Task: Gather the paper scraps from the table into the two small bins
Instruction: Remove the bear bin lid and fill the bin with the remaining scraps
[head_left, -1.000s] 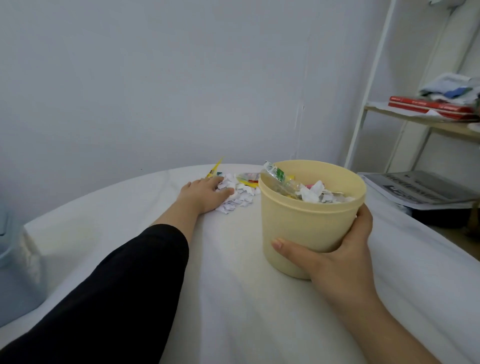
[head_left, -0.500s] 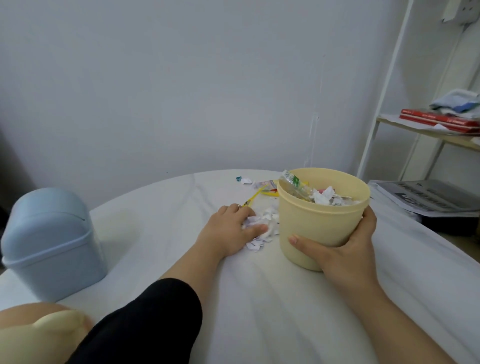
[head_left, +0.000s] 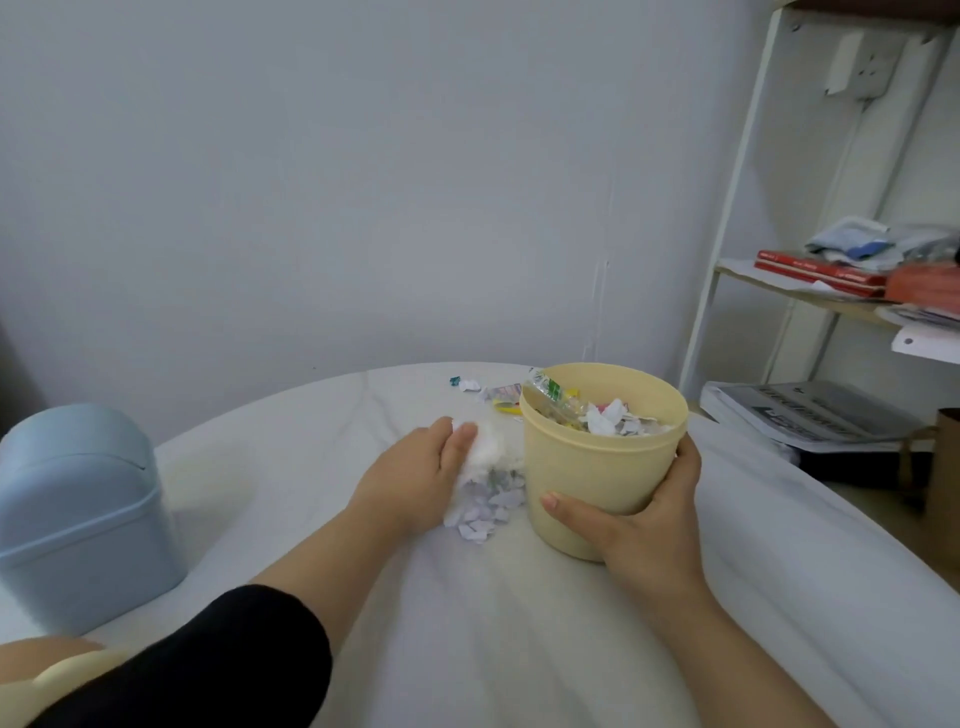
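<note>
A cream-yellow bin stands on the white table, filled with white scraps and wrappers. My right hand grips its near right side. My left hand stands on its edge just left of the bin, fingers fairly straight, pressing against a pile of white paper scraps that lies between the hand and the bin; the upper part of the pile is blurred. More scraps and coloured bits lie farther back by the table's edge. A blue lidded bin stands at the far left.
A white shelf frame with red books and cloths rises at the right. A stack of printed papers lies beside the table. A pale yellow rounded object sits at the bottom left corner.
My left hand has dragged the scrap pile from the far edge toward me and against the yellow bin. The bin, held by my right hand, has hardly moved on the table.
</note>
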